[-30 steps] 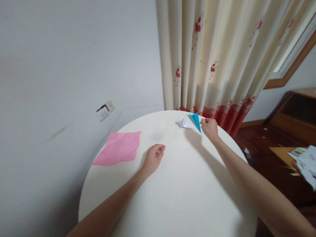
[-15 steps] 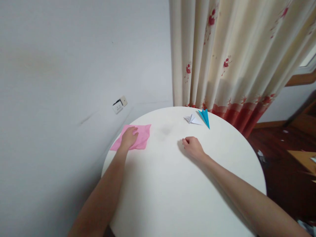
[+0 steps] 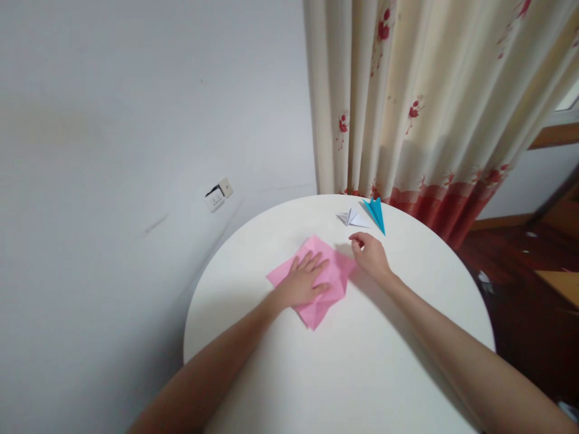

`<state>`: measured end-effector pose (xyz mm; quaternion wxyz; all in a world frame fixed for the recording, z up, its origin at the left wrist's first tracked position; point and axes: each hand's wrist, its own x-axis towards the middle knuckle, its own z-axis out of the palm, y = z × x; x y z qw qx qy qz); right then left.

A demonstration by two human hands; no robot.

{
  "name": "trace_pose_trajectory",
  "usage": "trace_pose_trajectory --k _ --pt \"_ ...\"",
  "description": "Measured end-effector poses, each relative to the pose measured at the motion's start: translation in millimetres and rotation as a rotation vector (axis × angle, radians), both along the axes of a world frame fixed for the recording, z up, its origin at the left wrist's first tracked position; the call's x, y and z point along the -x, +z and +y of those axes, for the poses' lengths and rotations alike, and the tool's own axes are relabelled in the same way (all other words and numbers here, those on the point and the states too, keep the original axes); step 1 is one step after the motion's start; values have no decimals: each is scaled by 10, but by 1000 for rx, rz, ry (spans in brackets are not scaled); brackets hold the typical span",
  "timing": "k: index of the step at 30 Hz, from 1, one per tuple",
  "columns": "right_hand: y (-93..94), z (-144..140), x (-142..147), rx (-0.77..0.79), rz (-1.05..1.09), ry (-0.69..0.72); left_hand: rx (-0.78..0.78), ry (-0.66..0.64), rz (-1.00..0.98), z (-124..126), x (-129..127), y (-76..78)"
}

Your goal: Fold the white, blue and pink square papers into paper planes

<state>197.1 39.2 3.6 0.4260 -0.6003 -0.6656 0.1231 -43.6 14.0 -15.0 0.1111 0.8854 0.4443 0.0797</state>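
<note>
A creased sheet of pink paper (image 3: 335, 283) lies turned on the white table, one corner pointing toward me. My left hand (image 3: 304, 282) rests flat on it with the fingers spread, covering its left middle part. Beside the sheet's right corner is my right hand (image 3: 371, 256), its fingers loosely curled inward and no object visible in them. Whether it touches that corner, I cannot tell. Beyond my right hand sit a folded white paper plane (image 3: 353, 218) and a blue paper plane (image 3: 375, 214).
The round white table (image 3: 289, 374) stands against a white wall that carries a socket (image 3: 215, 199). A cream curtain with red flowers (image 3: 407, 120) hangs behind the table. To the right is a dark red floor (image 3: 511, 259) with scraps on it.
The pink paper has moved right from the table's left edge to the middle and is turned, with my left hand on it. My right hand has shifted slightly right and farther away.
</note>
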Motion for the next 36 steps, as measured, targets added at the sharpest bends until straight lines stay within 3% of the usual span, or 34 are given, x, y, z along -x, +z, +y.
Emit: trace_pose_trajectory --k 1,3,6,9,11,14,17,20,23,29,32,36 --pt "-1 30 -51 -16 -3 10 12 -165 2 -55 -74 38" --pt "-17 80 -132 7 -32 54 12 -351 -20 -87 -121 119" --pt "-60 104 -145 26 -90 87 -44 -429 -71 0 -20 211" --pt "-81 51 -2 -132 -117 160 -100 -371 -100 104 141 244" --pt "-83 -12 145 -204 -147 321 -116 -293 -84 149 238 229" --pt "-111 -109 348 -204 -260 574 -137 -169 -22 215 367 159" --pt "-186 -166 450 -111 -397 687 -208 -10 17 301 479 97" --pt "-272 -161 453 22 -511 654 -321 122 12 331 517 107" --pt "-326 -117 424 99 -563 524 -361 100 -20 246 407 144" --pt "-339 -96 415 126 -574 411 -143 -109 -26 58 119 45" --pt "-334 -132 420 129 -573 416 -43 -122 35 84 143 -5" --pt "-332 -162 425 140 -559 413 -38 -117 92 122 183 -14"
